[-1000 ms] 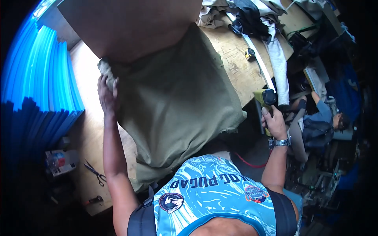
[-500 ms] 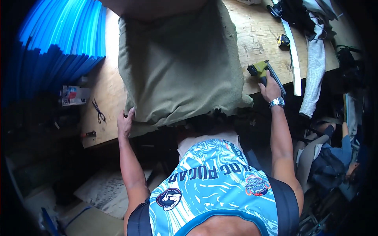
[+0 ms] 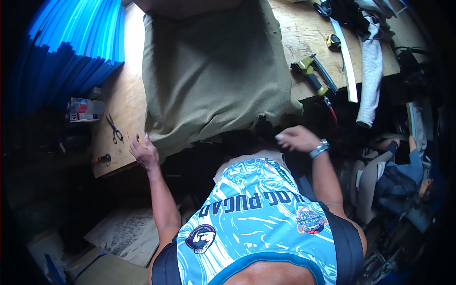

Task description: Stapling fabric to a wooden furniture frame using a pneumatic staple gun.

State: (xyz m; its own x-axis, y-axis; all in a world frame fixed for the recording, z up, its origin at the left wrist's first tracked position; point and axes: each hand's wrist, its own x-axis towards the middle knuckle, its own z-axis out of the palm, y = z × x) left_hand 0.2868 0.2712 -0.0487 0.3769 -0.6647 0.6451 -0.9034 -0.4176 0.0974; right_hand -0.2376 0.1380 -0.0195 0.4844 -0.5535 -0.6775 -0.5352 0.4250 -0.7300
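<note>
Olive-green fabric (image 3: 213, 80) covers a broad piece on the workbench, its front edge ragged and hanging toward me. At its front left corner is my left hand (image 3: 146, 154), fingers apart and holding nothing, the fingertips close to the cloth. My right hand (image 3: 300, 139), with a metal watch on the wrist, hovers in front of the fabric's right front edge; it is empty, its fingers loosely stretched out. A green and black staple gun (image 3: 313, 76) lies on the bench to the right of the fabric, with a red hose (image 3: 331, 111) hanging from its handle.
On the bench (image 3: 116, 95) at left lie scissors (image 3: 114, 129) and a small orange-and-black tool (image 3: 101, 158). Blue sheets (image 3: 80, 52) stand stacked behind. A tape measure (image 3: 333, 41), white strip (image 3: 346, 66) and grey fabric roll (image 3: 370, 76) lie right. Another person (image 3: 399, 185) sits at far right.
My right hand has let go of the staple gun, leaving it on the bench, and moved left toward my body. My left hand has loosened from the fabric corner and opened.
</note>
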